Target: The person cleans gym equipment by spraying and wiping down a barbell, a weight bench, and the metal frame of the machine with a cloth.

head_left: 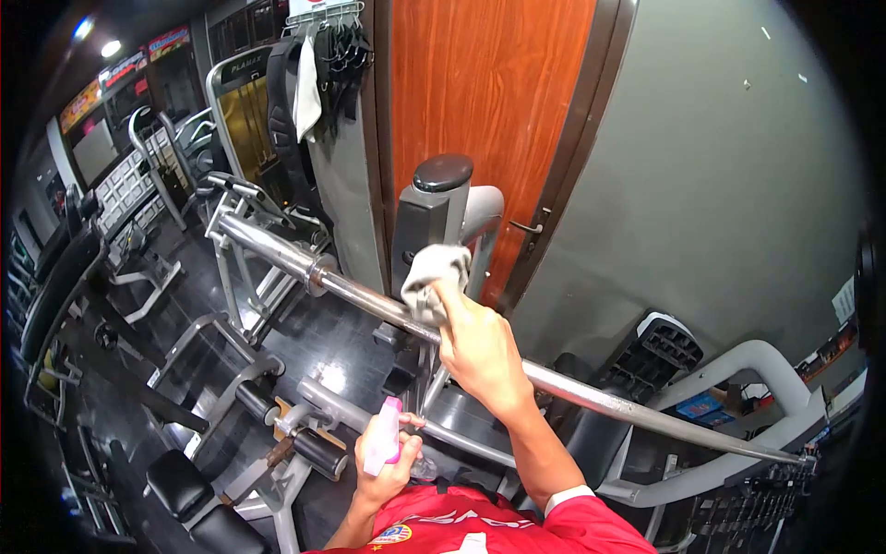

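A long metal barbell runs across the view, its thick sleeve at the upper left. My right hand grips a grey-white cloth that lies over the barbell's shaft and appears to touch it. Lower down, close to my body, my left hand is closed around a spray bottle with a pink and white head. The bottle's lower part is mostly hidden by the fingers and the viewing angle.
Behind the bar stands a grey machine post, before a brown wooden door. Padded gym machines fill the left side. At right are a curved grey frame and a grey wall. Black straps and a white towel hang from a rack.
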Demonstrator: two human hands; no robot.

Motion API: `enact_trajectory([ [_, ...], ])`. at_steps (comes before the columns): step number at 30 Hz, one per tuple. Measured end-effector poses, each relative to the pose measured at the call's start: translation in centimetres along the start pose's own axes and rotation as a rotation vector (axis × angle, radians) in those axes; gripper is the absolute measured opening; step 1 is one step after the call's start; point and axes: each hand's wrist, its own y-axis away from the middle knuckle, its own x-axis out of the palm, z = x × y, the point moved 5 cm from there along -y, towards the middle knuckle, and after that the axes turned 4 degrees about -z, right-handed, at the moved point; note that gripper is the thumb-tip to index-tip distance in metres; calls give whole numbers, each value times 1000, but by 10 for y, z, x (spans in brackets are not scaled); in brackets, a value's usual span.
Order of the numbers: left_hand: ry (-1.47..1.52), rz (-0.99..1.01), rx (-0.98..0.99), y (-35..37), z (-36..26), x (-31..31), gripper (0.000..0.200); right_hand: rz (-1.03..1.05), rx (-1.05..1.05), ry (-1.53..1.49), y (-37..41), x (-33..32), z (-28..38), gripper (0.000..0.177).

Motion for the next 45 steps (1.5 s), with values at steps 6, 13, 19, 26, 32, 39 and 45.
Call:
enact_trajectory([
  [6, 4, -37, 84, 2, -4, 8, 29, -269, 98, -667, 18, -35, -43, 53],
  [13, -117, -10, 199, -6, -14, 12, 34, -967, 168, -1134, 117, -77, -95, 44],
  [19, -62, 16, 132, -13, -11, 0, 27, -1160, 228, -992, 197, -85, -108, 49],
  [26, -99, 105, 32, -22, -1, -17, 14, -1112, 325, -989, 257, -65, -104, 44],
  [32, -80, 198, 53, -22, 4, -17, 12, -1368, 433, -796, 287, -67, -79, 43],
  [39, -62, 342, 78, -20, 5, -5, 12, -1362, 366, -814, 321, -65, -63, 41],
  [45, -127, 451, 191, -18, 0, 14, 10, -1415, 386, -749, 335, -58, -50, 44],
])
